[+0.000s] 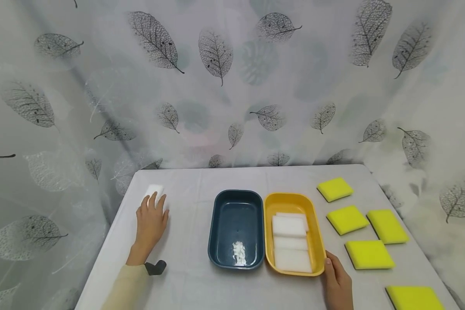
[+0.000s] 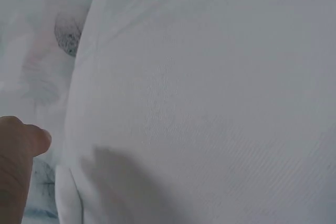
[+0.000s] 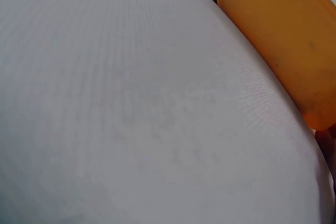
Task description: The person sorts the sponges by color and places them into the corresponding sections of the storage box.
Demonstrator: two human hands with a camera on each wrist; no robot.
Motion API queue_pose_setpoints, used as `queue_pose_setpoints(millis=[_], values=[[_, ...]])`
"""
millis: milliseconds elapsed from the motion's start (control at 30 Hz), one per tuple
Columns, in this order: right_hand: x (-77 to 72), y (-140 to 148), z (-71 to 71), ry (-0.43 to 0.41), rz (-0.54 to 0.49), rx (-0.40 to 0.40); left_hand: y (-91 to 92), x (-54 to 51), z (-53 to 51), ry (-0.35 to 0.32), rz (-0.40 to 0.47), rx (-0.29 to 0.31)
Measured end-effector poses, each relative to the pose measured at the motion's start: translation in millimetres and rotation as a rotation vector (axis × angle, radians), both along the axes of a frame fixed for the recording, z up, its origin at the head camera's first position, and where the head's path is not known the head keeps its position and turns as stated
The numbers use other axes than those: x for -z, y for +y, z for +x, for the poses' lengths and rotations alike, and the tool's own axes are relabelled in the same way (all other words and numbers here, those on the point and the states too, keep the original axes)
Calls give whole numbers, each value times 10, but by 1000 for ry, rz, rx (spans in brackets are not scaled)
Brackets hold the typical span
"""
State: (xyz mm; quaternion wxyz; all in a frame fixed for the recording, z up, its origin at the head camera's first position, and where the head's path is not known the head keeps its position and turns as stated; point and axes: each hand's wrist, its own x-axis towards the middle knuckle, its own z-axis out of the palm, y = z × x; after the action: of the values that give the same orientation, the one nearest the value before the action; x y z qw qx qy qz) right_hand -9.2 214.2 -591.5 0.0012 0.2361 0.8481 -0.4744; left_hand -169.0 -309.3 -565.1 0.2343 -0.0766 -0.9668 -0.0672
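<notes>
At the far left of the table my left hand point(image 1: 151, 221) reaches over the near end of a white sponge point(image 1: 155, 189), its fingers spread and loosely bent. Whether the fingertips touch it is hard to tell. Its thumb point(image 2: 21, 150) shows in the left wrist view. My right hand point(image 1: 338, 282) holds the near right corner of a yellow tray point(image 1: 269, 206), also seen from the side in the right wrist view. Several white sponges point(image 1: 290, 226) lie inside that tray. Beside it on the left stands a dark blue tray point(image 1: 236, 228) with nothing in it.
Several bright yellow sponges point(image 1: 370, 255) with dark undersides lie scattered along the right side of the table point(image 1: 190, 275). A white cloth covers the table. Behind it and at both sides hangs a leaf-patterned curtain point(image 1: 232, 94).
</notes>
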Motion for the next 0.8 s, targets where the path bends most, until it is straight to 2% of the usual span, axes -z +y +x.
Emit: queue_pose_setpoints(millis=[100, 200, 300, 467, 600, 800], values=[[0, 3, -3, 2, -3, 9, -123, 32, -65, -55, -13, -42], [-1, 3, -2, 3, -13, 14, -223, 64, -103, -143, -8, -83], [-4, 0, -3, 5, -19, 16, -289, 77, -126, -242, 21, -113], [-17, -10, -13, 9, -29, 16, -366, 95, -122, -370, 99, -144], [-19, -23, -13, 9, -27, 4, -400, 72, -85, -424, 135, -165], [-18, -17, -11, 17, -12, 7, -387, 62, -107, -428, 194, -170]])
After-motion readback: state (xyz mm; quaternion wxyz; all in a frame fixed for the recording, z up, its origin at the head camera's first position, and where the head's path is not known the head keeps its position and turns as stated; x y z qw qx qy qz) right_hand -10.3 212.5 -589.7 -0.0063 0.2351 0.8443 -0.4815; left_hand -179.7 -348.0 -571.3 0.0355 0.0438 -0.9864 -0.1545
